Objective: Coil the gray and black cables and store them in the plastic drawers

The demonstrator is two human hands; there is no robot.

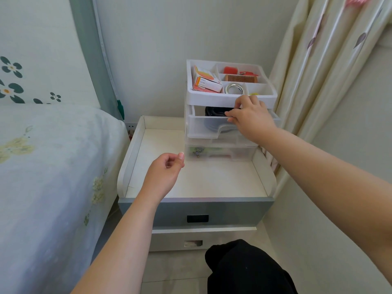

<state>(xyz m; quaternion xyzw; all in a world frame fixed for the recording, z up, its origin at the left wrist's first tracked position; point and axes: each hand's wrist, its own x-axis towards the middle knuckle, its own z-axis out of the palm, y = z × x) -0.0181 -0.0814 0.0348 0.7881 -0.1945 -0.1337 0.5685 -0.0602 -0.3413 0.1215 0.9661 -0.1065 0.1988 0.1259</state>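
Note:
A small plastic drawer unit (188,132) stands at the back right of the nightstand top. Its upper clear drawer (201,127) is pulled out. A coiled black cable (214,111) lies inside it, with a greyish coil dimly visible through the drawer front below it. My right hand (249,119) reaches over the drawer's front edge, its fingertips touching the black coil and the drawer rim. My left hand (164,171) hovers over the nightstand with fingers loosely curled, holding nothing. The lower clear drawer (220,152) is closed.
The unit's white top tray (231,100) holds orange boxes, a wooden comb, red items and a tape roll. The white nightstand top (201,181) has raised side rims. A bed lies to the left, a curtain to the right, my dark-clad knee below.

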